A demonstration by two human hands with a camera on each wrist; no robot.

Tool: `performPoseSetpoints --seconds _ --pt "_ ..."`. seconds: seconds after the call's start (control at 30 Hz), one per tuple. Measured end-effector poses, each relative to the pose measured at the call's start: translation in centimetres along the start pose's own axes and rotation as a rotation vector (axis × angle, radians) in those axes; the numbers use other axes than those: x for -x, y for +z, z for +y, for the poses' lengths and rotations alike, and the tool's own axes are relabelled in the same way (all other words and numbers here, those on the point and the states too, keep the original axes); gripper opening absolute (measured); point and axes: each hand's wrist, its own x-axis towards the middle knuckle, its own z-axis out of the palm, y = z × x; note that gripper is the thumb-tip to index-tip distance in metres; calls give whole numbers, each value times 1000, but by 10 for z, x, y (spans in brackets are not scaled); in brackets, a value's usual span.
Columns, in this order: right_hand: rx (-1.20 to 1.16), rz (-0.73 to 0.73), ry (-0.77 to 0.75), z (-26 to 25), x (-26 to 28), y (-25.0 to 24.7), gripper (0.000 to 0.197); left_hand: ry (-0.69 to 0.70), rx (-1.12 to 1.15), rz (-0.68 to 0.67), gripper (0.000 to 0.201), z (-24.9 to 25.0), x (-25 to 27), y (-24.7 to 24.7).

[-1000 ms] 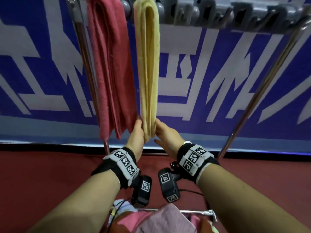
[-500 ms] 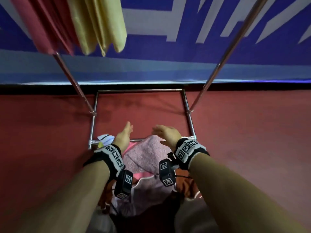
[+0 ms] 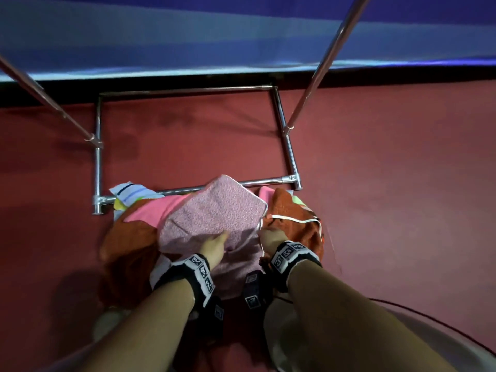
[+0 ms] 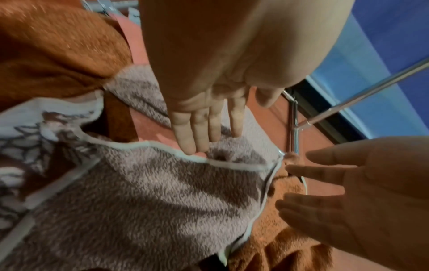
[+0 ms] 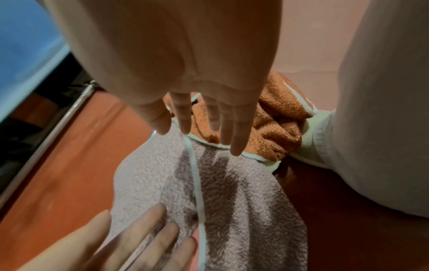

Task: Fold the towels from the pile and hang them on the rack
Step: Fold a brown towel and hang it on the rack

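Over pile | left hand: grip flat, fingertips on mauve towel | right hand: grip spread beside it

Beyond the fingers and out to both sides of them lies red floor — farther ahead, a black strip runs beneath a blue wall. Behind them, rightward, a pale trouser leg.

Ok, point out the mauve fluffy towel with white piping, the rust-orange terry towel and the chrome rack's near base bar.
mauve fluffy towel [image 3: 214,210]: head view, middle of top face.
rust-orange terry towel [image 3: 290,205]: head view, its bunched right-hand part.
chrome rack's near base bar [image 3: 268,180]: head view, bare stretch near right end.
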Motion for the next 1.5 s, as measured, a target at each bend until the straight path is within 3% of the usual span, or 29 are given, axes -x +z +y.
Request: performPoseSetpoints --seconds 0.13,0.2,0.33,0.47,0.57,0.63,0.83,0.93,1.1,1.23,1.4,1.5 --pt "-148 95 -72 39 -73 2 21 25 30 -7 40 0 -10 14" --pt "-224 40 -60 21 -53 -5 26 56 25 -5 28 -3 -20 20" --pt "-312 10 -73 6 -38 -12 48 62 14 -25 29 5 -24 25" --pt "-376 158 -48 3 -31 -22 19 120 26 -62 14 24 -13 23" --pt "-442 164 -119 -9 -13 -33 18 189 32 -100 28 33 -2 23" --pt "-461 71 -154 -20 0 -39 21 220 32 -128 39 40 11 20" --pt "-356 -413 -273 -70 59 -63 42 359 52 -136 58 78 57 3" --pt "-323 -437 -320 -93 96 -79 39 414 168 -152 55 103 87 -10" --pt "-321 -406 -433 -122 161 -106 32 553 361 -62 23 144 157 -39" --pt "-354 -466 -595 -149 232 -123 17 691 391 -8 32 169 215 -60" --pt "-332 -474 -796 -185 330 -142 15 918 269 53 25 195 298 -93" --pt "-290 -503 -905 -199 392 -152 19 1022 329 117 24 208 355 -110"
